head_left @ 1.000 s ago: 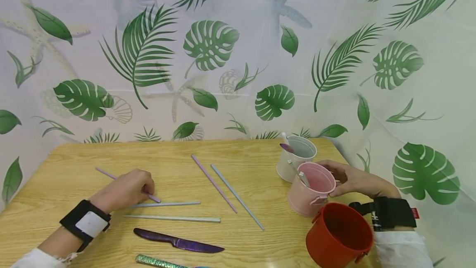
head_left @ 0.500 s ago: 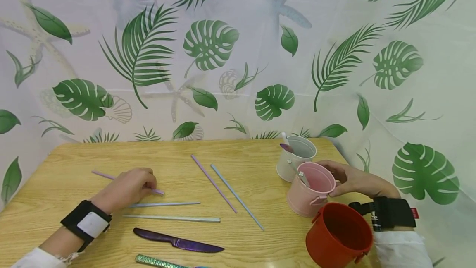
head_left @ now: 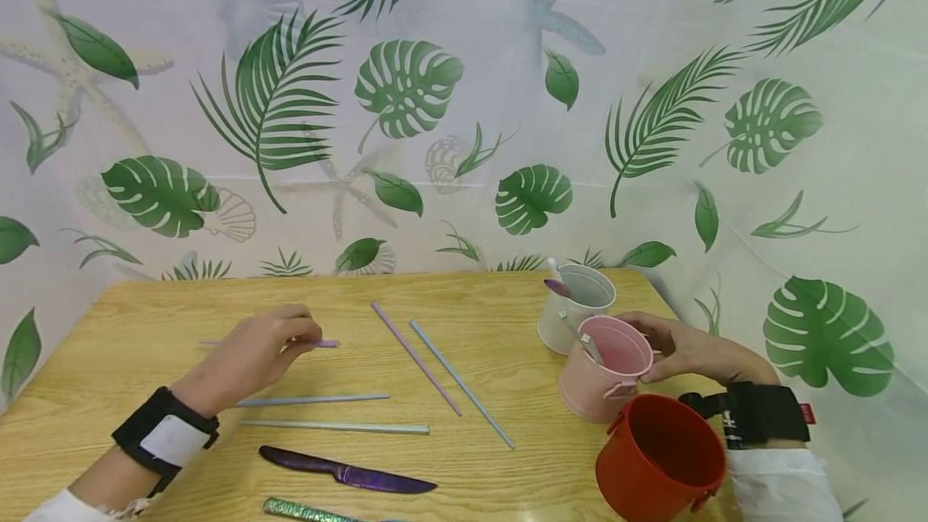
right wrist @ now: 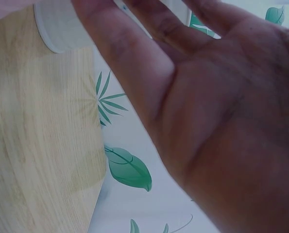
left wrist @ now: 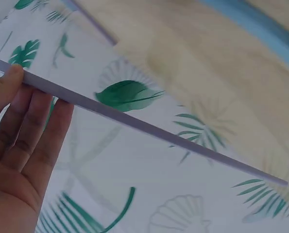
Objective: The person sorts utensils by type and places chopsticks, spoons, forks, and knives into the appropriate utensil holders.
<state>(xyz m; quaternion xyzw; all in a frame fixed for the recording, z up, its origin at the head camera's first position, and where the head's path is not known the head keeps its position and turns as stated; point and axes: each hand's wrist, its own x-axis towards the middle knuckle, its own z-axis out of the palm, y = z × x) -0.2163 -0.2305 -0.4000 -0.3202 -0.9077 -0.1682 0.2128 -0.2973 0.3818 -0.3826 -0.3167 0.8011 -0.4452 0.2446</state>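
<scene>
Left hand (head_left: 258, 349): thumb and fingertips pinch the purple stick (left wrist: 159, 131), as we see in the left wrist view.
Purple stick: slim, straight, mauve; that view bares a long run which the hand mostly hides in the head view.
Position: over the table's (head_left: 130, 329) left side.
Right hand (head_left: 692, 351): we see it curve round the pink bucket (head_left: 589, 385).

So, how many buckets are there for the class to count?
3: the white bucket furthest back, the pink bucket in front of it at the right hand, and the red bucket nearest the viewer.
</scene>
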